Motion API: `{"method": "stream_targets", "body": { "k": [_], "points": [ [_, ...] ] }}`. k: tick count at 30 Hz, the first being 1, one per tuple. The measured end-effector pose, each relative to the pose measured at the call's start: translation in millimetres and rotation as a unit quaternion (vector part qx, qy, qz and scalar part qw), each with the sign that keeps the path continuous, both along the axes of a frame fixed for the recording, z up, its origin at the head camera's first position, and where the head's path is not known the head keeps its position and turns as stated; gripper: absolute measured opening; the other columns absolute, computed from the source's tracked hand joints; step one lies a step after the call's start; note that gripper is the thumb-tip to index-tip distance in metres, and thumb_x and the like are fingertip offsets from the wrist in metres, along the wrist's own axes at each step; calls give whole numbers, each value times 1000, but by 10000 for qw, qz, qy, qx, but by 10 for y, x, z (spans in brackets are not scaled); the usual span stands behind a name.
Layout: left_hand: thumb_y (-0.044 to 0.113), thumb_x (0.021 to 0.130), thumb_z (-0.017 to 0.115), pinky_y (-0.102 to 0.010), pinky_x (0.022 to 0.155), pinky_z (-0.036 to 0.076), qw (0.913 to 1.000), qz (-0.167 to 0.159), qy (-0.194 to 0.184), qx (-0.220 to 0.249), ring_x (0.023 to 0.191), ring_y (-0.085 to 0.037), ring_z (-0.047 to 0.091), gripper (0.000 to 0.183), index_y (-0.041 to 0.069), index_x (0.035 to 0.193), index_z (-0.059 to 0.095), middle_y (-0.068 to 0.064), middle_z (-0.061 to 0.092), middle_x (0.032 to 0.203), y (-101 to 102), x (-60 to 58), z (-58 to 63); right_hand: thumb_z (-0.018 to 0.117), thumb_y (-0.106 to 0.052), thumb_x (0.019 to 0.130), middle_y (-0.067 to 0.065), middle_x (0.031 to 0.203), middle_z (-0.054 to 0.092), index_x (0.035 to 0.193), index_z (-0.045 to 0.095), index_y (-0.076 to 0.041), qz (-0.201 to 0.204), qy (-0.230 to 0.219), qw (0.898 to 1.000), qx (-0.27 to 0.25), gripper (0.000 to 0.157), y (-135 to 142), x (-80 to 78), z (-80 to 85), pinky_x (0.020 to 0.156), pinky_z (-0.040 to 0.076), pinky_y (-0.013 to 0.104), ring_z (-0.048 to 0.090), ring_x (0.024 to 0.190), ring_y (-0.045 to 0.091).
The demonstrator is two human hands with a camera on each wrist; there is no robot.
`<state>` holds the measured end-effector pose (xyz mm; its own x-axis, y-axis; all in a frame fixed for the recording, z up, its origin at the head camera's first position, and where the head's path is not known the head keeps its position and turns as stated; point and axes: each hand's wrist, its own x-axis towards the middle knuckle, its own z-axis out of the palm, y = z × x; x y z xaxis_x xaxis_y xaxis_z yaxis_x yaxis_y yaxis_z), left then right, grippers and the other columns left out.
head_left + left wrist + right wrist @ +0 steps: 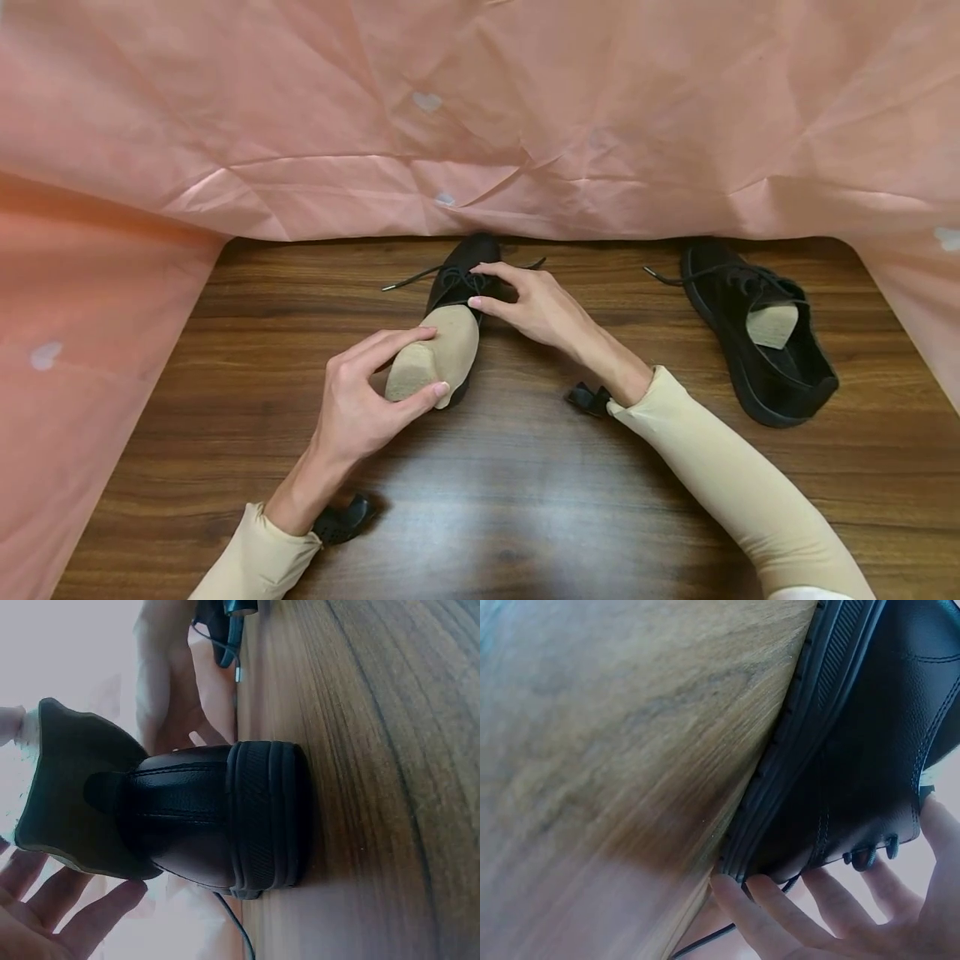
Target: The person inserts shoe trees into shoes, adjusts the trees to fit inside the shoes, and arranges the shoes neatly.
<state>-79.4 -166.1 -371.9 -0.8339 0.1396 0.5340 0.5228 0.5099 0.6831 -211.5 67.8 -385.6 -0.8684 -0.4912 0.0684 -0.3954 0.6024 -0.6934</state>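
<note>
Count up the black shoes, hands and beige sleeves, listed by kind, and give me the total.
Black shoes: 2
Hands: 2
Beige sleeves: 2
Total: 6

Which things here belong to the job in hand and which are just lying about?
In the job:
- beige insole
- middle black shoe
- left hand, right hand

Lying about:
- right-hand black shoe, untouched, though probably the pair's other half
- pink cloth

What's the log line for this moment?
left hand: grips beige insole; right hand: touches black shoe near laces; insole: heel end outside shoe; second shoe: right, untouched
</note>
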Motion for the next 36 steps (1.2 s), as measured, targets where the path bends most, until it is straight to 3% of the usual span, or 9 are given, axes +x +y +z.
{"method": "stream_targets", "body": {
  "k": [12,21,27,31,36],
  "points": [
    [32,73,87,-24,89,48,9991,-165,-82,-392,104,-7,65,49,21,119,74,13,71,109,6,-95,30,59,-64,90,-8,138,58,138,58,-36,-32,-19,10000,49,56,7,4,-2,103,43,41,52,128,12],
    [36,74,85,-26,86,50,9976,-38,-45,-690,105,-7,66,54,21,124,72,12,71,113,-23,-158,31,59,-62,91,-7,138,58,138,58,-34,-62,-45,9999,-74,55,2,11,-7,103,42,41,52,128,14],
    [30,72,88,-25,88,50,9994,42,276,-184,104,-10,67,56,18,124,71,9,71,115,11,-149,-10,59,-60,92,-7,142,56,139,56,-36,-33,-21,9997,-225,53,8,17,-29,104,42,41,51,129,14],
    [22,71,89,-26,90,51,9983,-74,569,144,103,-15,69,54,13,123,72,3,72,114,30,-152,-38,60,-58,93,-7,143,55,140,56,-39,20,-71,9992,-403,51,16,25,-43,105,41,40,50,130,13],
    [18,71,89,-27,92,51,9978,-213,585,223,105,-17,68,54,12,122,73,-1,72,115,38,-158,-42,60,-57,94,-8,144,54,139,57,-38,111,-74,9986,-521,49,17,25,-55,106,39,38,49,131,10]
  ]
}}
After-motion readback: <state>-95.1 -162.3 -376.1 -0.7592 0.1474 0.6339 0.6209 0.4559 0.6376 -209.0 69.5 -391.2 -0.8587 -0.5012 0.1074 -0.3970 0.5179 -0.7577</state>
